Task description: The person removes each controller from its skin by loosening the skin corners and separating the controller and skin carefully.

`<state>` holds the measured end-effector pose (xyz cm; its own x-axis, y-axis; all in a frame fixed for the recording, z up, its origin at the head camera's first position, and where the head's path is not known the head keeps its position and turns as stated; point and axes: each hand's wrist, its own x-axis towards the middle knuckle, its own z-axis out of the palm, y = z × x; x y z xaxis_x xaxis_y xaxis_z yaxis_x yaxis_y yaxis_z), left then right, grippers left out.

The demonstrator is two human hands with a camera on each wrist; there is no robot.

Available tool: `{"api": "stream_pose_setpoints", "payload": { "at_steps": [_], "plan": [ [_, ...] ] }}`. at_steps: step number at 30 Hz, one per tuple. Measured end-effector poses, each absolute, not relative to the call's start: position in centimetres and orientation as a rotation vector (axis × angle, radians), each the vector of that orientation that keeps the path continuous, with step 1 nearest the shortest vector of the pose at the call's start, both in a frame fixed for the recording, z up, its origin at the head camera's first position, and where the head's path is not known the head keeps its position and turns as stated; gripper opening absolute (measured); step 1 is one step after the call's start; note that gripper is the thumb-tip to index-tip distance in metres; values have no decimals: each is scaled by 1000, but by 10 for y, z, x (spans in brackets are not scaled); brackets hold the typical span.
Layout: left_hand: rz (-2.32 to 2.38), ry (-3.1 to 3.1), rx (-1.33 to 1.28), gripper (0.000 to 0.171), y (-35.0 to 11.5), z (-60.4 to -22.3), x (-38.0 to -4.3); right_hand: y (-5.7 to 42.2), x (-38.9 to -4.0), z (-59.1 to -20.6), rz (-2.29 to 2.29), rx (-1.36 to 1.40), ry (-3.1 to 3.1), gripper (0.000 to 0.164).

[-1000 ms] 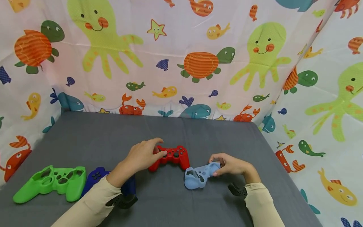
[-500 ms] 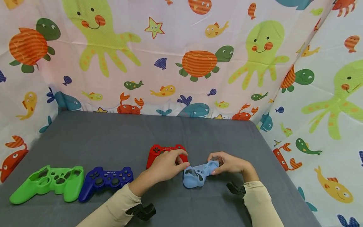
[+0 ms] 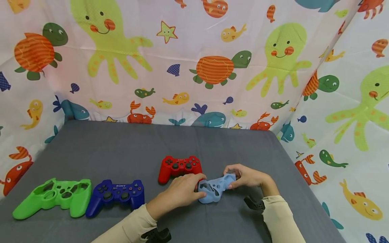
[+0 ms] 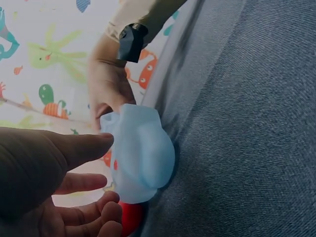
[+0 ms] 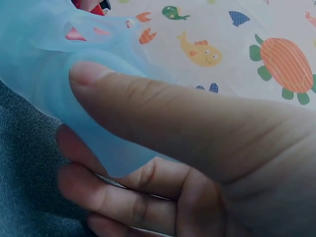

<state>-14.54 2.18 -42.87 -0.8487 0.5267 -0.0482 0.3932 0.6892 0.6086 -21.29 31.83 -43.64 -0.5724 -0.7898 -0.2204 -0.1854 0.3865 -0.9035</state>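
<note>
A light blue silicone controller cover (image 3: 214,189) lies at a slant on the grey cloth. My right hand (image 3: 250,178) pinches its right end; in the right wrist view the thumb (image 5: 113,94) presses on top with fingers beneath. At its left end is my left hand (image 3: 182,193), thumb and fingers spread around the edge. In the left wrist view the thumb tip (image 4: 101,143) overlaps the cover's edge, and whether it touches cannot be told. Just behind the left hand sits a red game controller (image 3: 179,167).
To the left lie a blue game controller (image 3: 117,194) and a green silicone controller cover (image 3: 57,195), touching or nearly so. The grey cloth-covered table (image 3: 127,145) ends at a sea-animal curtain (image 3: 182,84) behind and on the right.
My left hand has left the red controller and moved right and nearer to the light blue cover's left end, uncovering the blue controller. The right hand keeps its hold in place.
</note>
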Motion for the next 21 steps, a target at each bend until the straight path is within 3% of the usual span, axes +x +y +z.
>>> {"api": "stream_pose_setpoints", "payload": {
  "at_steps": [9, 21],
  "plan": [
    [696, 2704, 787, 47, 21, -434, -142, 319, -214, -437, -1189, -820, 1973, 26],
    [770, 2650, 796, 51, 23, -437, -143, 318, -215, -438, -1197, -824, 1963, 27]
  ]
}}
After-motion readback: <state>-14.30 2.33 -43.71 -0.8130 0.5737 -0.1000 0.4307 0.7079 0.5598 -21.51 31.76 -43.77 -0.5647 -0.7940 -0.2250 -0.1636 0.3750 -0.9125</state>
